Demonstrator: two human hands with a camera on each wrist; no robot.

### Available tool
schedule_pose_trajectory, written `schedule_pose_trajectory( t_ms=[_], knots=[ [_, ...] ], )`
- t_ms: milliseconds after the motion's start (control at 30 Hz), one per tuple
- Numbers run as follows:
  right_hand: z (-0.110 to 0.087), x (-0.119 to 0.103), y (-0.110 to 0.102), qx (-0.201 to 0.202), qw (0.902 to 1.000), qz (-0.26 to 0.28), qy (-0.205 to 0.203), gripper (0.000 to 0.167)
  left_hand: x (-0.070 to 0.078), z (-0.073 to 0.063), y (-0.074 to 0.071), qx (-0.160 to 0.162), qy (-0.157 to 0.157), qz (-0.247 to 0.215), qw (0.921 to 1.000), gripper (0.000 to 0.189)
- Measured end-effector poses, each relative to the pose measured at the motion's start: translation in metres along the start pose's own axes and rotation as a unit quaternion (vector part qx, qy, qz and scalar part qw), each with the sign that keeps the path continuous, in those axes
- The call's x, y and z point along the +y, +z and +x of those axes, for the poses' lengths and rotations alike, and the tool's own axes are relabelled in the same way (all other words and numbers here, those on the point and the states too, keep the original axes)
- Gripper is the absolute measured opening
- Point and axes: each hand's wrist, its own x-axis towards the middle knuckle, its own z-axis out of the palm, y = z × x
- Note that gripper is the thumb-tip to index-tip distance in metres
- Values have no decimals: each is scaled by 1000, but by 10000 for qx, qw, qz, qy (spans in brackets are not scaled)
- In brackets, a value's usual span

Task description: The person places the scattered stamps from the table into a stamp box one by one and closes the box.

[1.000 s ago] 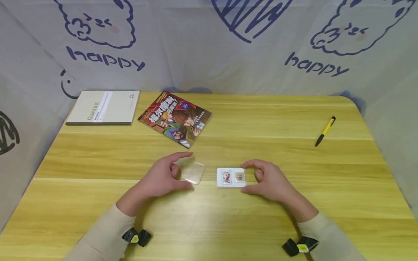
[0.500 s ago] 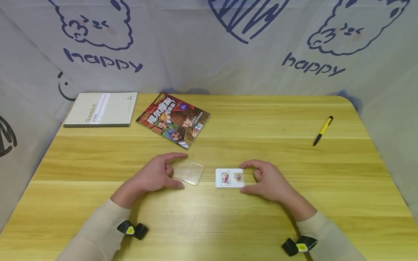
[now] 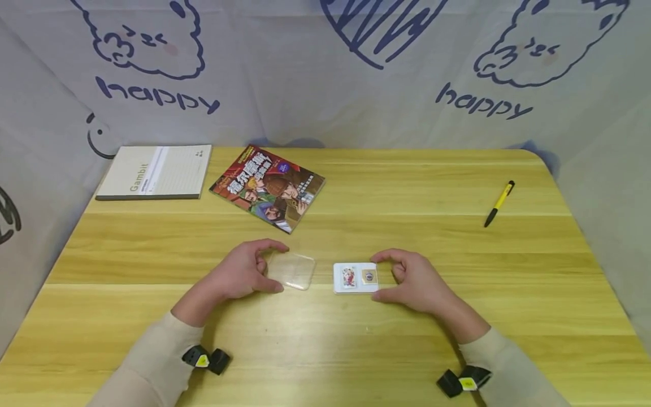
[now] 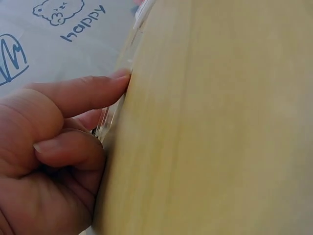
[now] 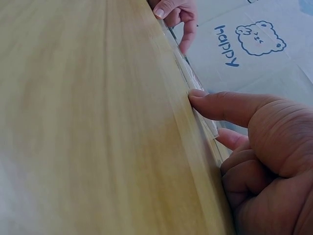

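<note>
On the wooden table lies a clear plastic lid (image 3: 295,272), thin and with rounded corners. My left hand (image 3: 243,270) grips it at its left end, thumb and index finger at opposite edges, other fingers curled in. To its right, a narrow gap away, is a flat white case (image 3: 357,287). Two small pieces sit in it: a colourful picture stamp (image 3: 348,277) and a tan square (image 3: 369,276) with a round blue mark. The right end of the case is pinched between thumb and index finger of my right hand (image 3: 413,282). Both items appear edge-on in the wrist views.
At the back left lies a Gambit notebook (image 3: 175,169), and beside it a red comic-style book (image 3: 269,189). A yellow and black pen (image 3: 499,203) rests on the right. Behind the table hangs a white cloth (image 3: 305,85) with drawings.
My left hand has slid slightly left along the clear lid, so more of the lid shows. The right hand keeps its place on the white case. The whole view has shifted a little.
</note>
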Motion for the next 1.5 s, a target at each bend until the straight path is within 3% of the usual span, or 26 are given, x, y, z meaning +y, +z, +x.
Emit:
schedule_pose_trajectory(
  t_ms=[200, 467, 767, 1167, 1500],
  knots=[
    [0, 0, 1, 0, 10000, 4, -10, 61, 0, -5, 6, 202, 205, 269, 9992, 67],
    [0, 1, 1, 13, 10000, -54, 2, 61, -2, -10, 13, 777, 447, -134, 9959, 68],
    [1, 1, 0, 16, 10000, -92, -15, 61, 4, -6, 30, 1384, 846, -988, 9818, 67],
    [1, 0, -1, -13, 10000, -74, -42, 60, 23, 11, 61, 1588, 1364, -1457, 9669, 66],
    [2, 0, 0, 9, 10000, -67, 1, 61, 43, 31, 88, 1378, 1349, -1321, 9723, 67]
  ],
)
